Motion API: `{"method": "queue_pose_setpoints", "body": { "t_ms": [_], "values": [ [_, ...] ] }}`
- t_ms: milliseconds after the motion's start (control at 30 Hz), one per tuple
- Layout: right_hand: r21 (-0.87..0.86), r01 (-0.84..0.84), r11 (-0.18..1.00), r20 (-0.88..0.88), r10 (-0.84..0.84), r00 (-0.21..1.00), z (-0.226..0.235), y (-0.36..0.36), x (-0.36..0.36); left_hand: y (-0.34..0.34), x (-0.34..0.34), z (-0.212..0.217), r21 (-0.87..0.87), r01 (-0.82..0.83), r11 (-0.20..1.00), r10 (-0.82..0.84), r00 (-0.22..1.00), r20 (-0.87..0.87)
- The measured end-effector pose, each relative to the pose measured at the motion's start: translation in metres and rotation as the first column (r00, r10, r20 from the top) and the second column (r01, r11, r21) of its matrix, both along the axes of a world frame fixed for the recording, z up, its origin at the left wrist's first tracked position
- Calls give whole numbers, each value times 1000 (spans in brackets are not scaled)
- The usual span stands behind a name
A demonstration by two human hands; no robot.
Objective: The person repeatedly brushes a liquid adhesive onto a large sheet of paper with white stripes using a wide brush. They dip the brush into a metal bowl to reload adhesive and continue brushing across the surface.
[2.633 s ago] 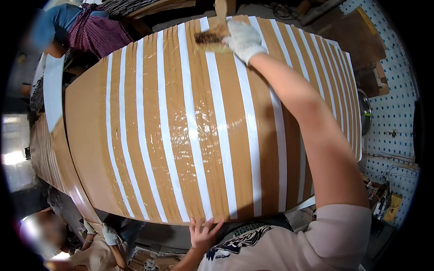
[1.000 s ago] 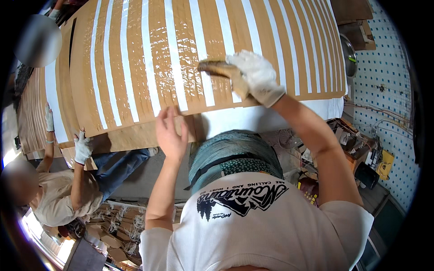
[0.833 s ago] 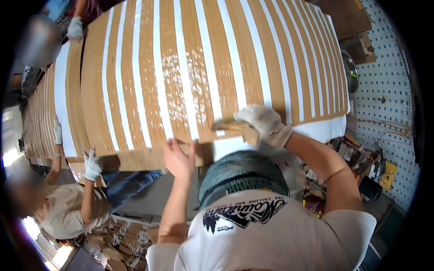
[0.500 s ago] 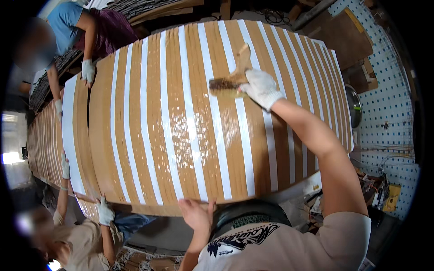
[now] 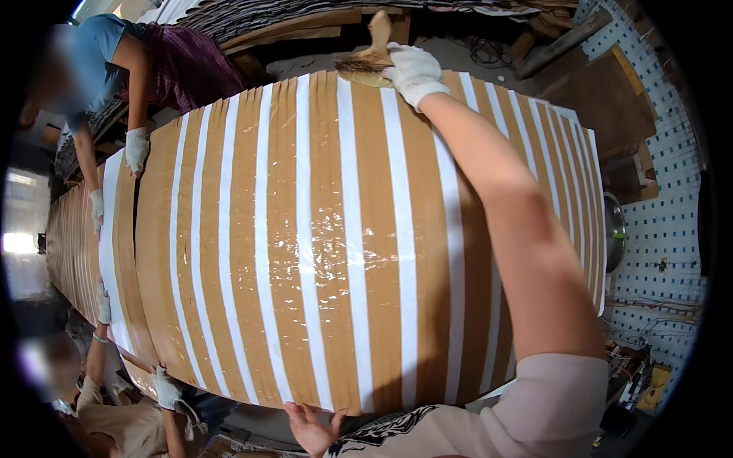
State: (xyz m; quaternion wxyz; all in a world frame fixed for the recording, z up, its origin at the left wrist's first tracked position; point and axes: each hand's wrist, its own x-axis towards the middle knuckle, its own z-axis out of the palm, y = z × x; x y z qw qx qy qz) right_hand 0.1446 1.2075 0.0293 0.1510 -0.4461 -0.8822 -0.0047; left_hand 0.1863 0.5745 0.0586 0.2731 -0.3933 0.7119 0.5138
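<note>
My right hand (image 5: 416,74), in a white glove, grips a wide flat brush (image 5: 365,64) with a pale wooden handle. Its bristles lie at the far edge of a broad spread of overlapping brown sheets (image 5: 328,175), striped with white bands. A wet, glossy film shines on the middle of the sheets. At the near edge, my bare left hand (image 5: 311,429) rests with thumb and fingers apart, touching the sheets' border. My right forearm stretches across the spread and hides part of its right side.
Two co-workers stand at the left; one's gloved hand (image 5: 137,151) and the other's gloved hand (image 5: 166,388) touch the sheets beside a dark gap. A metal bowl (image 5: 613,233) sits past the right end. Stacked dark strips (image 5: 282,23) lie behind, with a coiled cable (image 5: 489,52) nearby.
My right hand has carried the brush away from me, from the middle of the sheets to their far edge. My left hand stays at the near edge. The view has shifted.
</note>
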Motion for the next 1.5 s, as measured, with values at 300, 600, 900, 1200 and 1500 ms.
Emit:
{"method": "queue_pose_setpoints", "body": {
  "t_ms": [300, 600, 900, 1200, 1500],
  "values": [
    [-140, -183, 973, 38, 190, 981, 26, -19, 8, -63, 0, -59, -115, 338, 934, -350, 930, -115],
    [-61, -113, 992, -228, 97, 969, 39, -14, -46, -115, -10, -84, -250, 781, 573, -820, 541, -189],
    [12, -228, 974, -87, 228, 970, 20, -48, -133, -89, -3, -64, -918, 386, -95, -958, -286, -21],
    [-36, -207, 978, 1, 207, 978, 12, -115, -209, -95, -7, -67, -746, 665, -19, -984, -143, -103],
    [298, -320, 899, -127, 370, 920, 23, -185, -228, -88, -10, -50, -771, 637, -17, -987, -135, -90]
  ]
}}
